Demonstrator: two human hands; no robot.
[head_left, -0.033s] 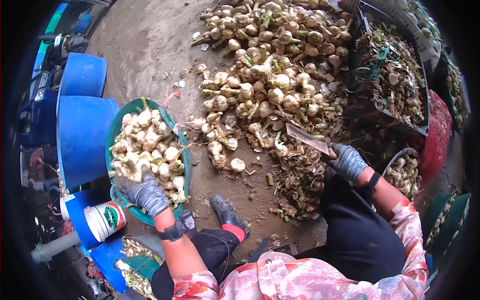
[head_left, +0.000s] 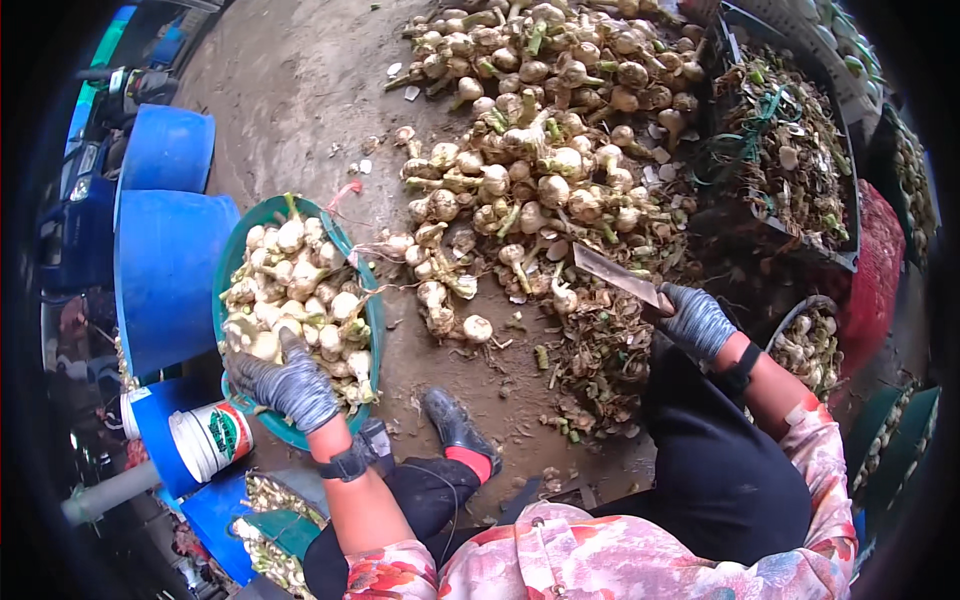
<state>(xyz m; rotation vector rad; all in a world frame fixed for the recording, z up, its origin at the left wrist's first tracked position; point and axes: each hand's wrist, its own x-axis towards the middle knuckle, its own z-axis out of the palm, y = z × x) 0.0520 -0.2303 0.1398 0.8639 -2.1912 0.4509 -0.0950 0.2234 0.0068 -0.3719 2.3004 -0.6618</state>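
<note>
My left hand (head_left: 285, 385), in a grey striped glove, is inside a green tub (head_left: 365, 290) full of trimmed garlic bulbs (head_left: 290, 270), with its fingers curled on a pale bulb at the near side. My right hand (head_left: 690, 320), gloved alike, grips a cleaver-like knife (head_left: 615, 272) by its handle, blade angled up-left over a heap of cut stalks and peelings (head_left: 590, 370). A large pile of untrimmed garlic bulbs with stems (head_left: 540, 180) lies on the muddy floor beyond both hands.
Blue barrels (head_left: 170, 280) and a white bucket (head_left: 200, 448) line the left. A black crate of debris (head_left: 845, 200), a red sack (head_left: 870, 270) and a container of bulbs (head_left: 805, 345) stand at the right. My booted foot (head_left: 450, 425) is below the pile.
</note>
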